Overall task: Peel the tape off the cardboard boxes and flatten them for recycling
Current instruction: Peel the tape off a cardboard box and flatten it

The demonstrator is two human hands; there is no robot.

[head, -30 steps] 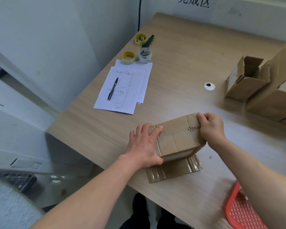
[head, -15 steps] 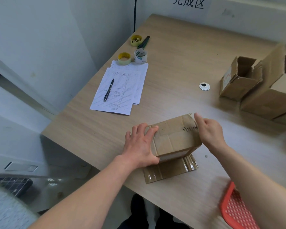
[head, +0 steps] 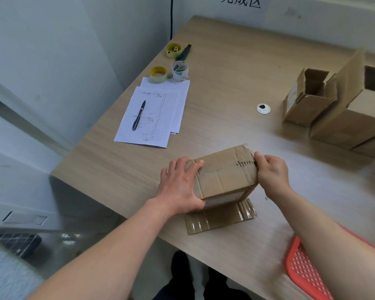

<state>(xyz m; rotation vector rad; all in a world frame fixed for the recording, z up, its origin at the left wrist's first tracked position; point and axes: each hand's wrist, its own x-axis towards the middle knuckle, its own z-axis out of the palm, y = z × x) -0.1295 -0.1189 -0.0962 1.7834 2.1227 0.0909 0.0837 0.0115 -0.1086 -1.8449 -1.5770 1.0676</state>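
Note:
A small brown cardboard box [head: 224, 174] stands near the front edge of the wooden table [head: 225, 83]. One glossy taped flap [head: 220, 217] lies flat on the table toward me. My left hand [head: 180, 187] grips the box's left side, thumb under the near corner. My right hand [head: 271, 172] is closed on the box's right top edge, with thumb and fingers pinched at a torn strip of tape. Two more cardboard boxes, a small open one [head: 305, 100] and a larger one [head: 355, 113], stand at the right.
Lined papers [head: 158, 113] with a black pen [head: 139, 114] lie at the left. Behind them are tape rolls [head: 158, 74] and a dark tool [head: 185, 51]. A cable grommet [head: 263, 108] sits mid-table. A red mesh basket [head: 301, 267] is at the bottom right.
My right hand has closed into a pinch at the box's right top edge. The view has shifted slightly; the box and my left hand have stayed put.

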